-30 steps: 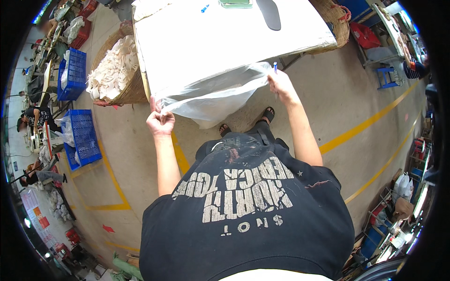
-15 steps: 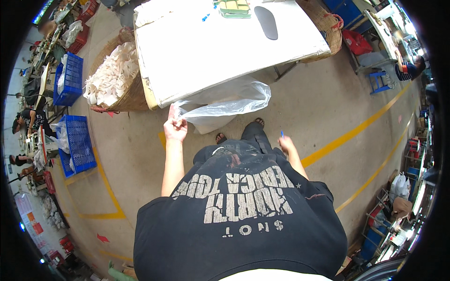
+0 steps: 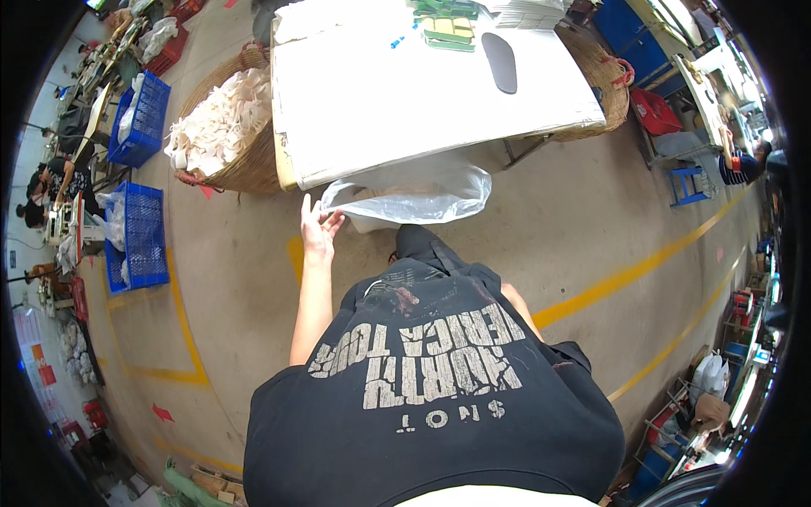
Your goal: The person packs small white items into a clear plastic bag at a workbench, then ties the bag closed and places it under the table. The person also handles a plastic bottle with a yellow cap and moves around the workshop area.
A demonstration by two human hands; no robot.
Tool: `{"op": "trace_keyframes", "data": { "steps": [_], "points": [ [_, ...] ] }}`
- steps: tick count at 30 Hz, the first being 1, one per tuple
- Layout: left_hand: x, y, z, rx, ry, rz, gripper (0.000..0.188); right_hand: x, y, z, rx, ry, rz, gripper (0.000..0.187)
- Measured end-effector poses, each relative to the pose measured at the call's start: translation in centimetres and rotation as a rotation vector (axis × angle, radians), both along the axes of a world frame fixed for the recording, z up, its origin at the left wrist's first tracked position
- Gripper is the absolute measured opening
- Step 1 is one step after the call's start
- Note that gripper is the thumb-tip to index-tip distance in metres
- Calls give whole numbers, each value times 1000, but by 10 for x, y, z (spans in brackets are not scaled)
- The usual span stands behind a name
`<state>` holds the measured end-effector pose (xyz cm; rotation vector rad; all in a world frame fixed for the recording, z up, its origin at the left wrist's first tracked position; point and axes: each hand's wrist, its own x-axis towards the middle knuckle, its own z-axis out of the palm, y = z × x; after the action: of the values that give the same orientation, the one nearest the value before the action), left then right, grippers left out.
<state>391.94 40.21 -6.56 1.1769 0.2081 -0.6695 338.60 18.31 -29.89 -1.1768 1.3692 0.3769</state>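
My left hand (image 3: 318,234) is beside the left end of a clear plastic bag (image 3: 405,211), just below the front edge of a white-topped table (image 3: 363,110). Its fingers look spread, some of them at or touching the bag's rim. The bag hangs under the table edge with its mouth gaping. Only my right forearm (image 3: 521,309) shows; the hand itself is hidden behind my dark shirt. On the tabletop lie a dark grey insole-shaped piece (image 3: 499,63), a small blue object (image 3: 399,41) and green-and-yellow blocks (image 3: 449,34).
A wicker basket (image 3: 253,165) heaped with cream fabric pieces (image 3: 221,127) stands left of the table. Another wicker basket (image 3: 617,97) is at its right. Blue crates (image 3: 145,232) stand farther left. A blue stool (image 3: 686,185) and a seated person (image 3: 743,167) are at far right.
My left hand's fingers have spread from a tighter curl at the bag's rim. My right hand, earlier visible with a blue pen-like thing, has gone behind my body. One leg has stepped forward.
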Motion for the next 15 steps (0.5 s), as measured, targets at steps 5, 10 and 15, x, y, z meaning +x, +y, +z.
{"op": "trace_keyframes", "data": {
  "steps": [5,10,15],
  "points": [
    [-12,30,39,214,-146,-59,61,111,-54,9,-440,-144,235,28],
    [-42,-3,156,3,-379,-375,42,155,-49,63,-296,-209,139,23],
    [-112,-44,316,-518,-766,-716,33,101,-49,40,-249,-178,66,23]
  ]
}}
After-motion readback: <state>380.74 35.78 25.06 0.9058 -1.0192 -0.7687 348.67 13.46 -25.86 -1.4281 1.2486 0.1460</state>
